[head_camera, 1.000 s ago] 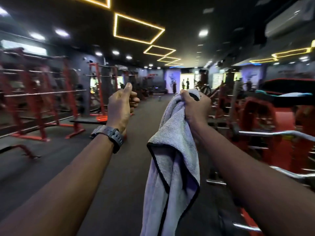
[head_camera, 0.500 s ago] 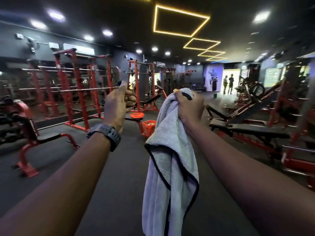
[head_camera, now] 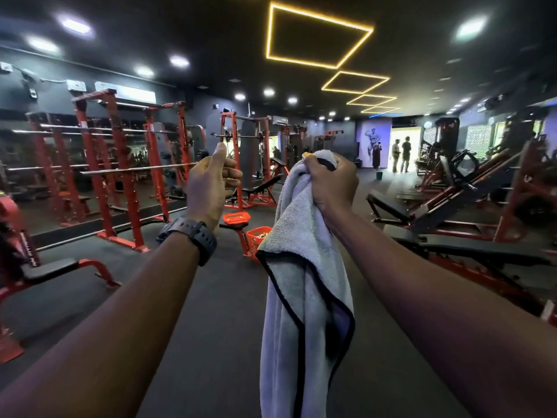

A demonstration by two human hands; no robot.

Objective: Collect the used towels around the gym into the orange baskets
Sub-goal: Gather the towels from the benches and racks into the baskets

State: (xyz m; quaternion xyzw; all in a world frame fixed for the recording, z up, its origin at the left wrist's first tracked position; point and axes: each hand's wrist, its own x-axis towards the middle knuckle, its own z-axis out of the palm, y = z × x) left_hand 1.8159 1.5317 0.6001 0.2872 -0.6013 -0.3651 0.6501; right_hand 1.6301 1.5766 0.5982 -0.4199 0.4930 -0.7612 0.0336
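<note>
My right hand [head_camera: 330,182] is raised in front of me and grips the top of a grey towel [head_camera: 304,282] with a black hem, which hangs down long below my fist. My left hand [head_camera: 211,188] is held up beside it in a loose fist with nothing in it; a black watch sits on that wrist. Ahead on the floor stands an orange basket [head_camera: 257,236] with something pale inside, partly hidden behind the towel. A second orange basket [head_camera: 236,218] rests on a small red stand just behind it.
Red squat racks [head_camera: 120,176] line the mirrored left wall. A red bench [head_camera: 60,270] sits at lower left. Black and red incline benches and machines [head_camera: 458,206] fill the right side. A dark floor aisle runs ahead. Three people [head_camera: 398,155] stand far off by a bright doorway.
My view has swung left and forward down the aisle; the racks and the orange baskets have come into sight. Both hands keep the same pose, the towel still in my right.
</note>
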